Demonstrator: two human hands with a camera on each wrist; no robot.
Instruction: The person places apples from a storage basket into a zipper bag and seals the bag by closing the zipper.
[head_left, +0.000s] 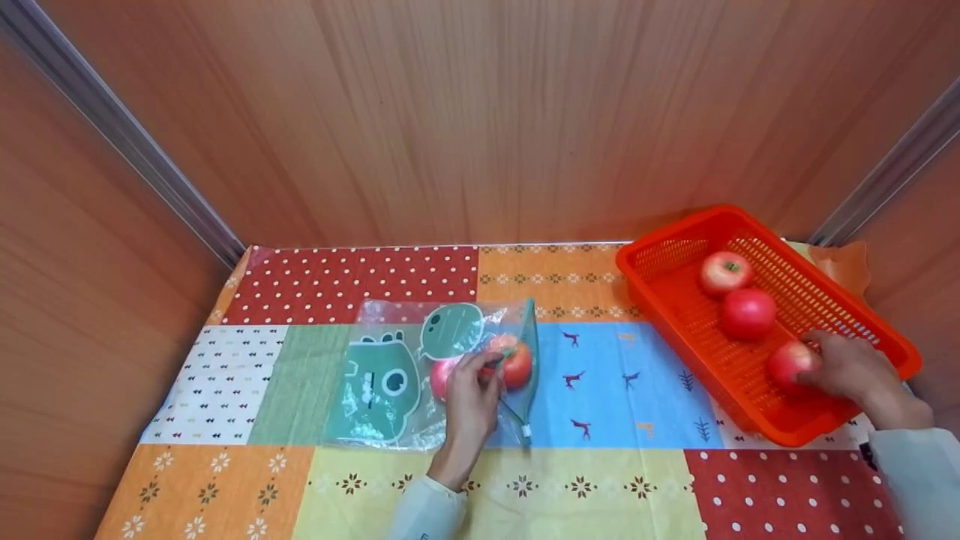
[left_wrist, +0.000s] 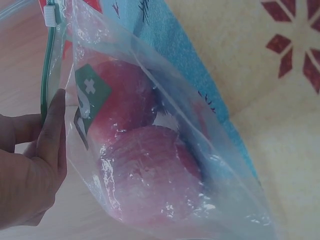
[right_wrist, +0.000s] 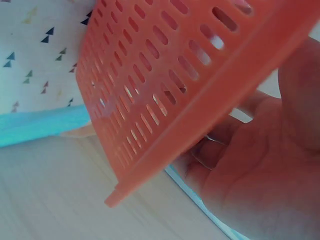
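A clear zip bag [head_left: 431, 431] with green cartoon prints lies in the middle of the cloth, two red apples [left_wrist: 150, 175] inside it. My left hand [head_left: 471, 401] pinches the bag's green zip edge [left_wrist: 47, 65], as the left wrist view shows. On the right, my right hand [head_left: 855, 371] reaches into a red plastic basket [head_left: 675, 345] and grips an apple [head_left: 790, 364] at its near end. Two more apples, one paler [head_left: 726, 272] and one deep red [head_left: 748, 313], sit farther back in the basket. In the right wrist view the basket's slotted wall hides that hand's fingertips.
A patchwork-print cloth [head_left: 585, 480] covers the table. Wood-grain panels [head_left: 480, 120] stand behind and on both sides. The basket's raised rim surrounds the right hand's place. A white slider [left_wrist: 50, 16] sits on the bag's zip.
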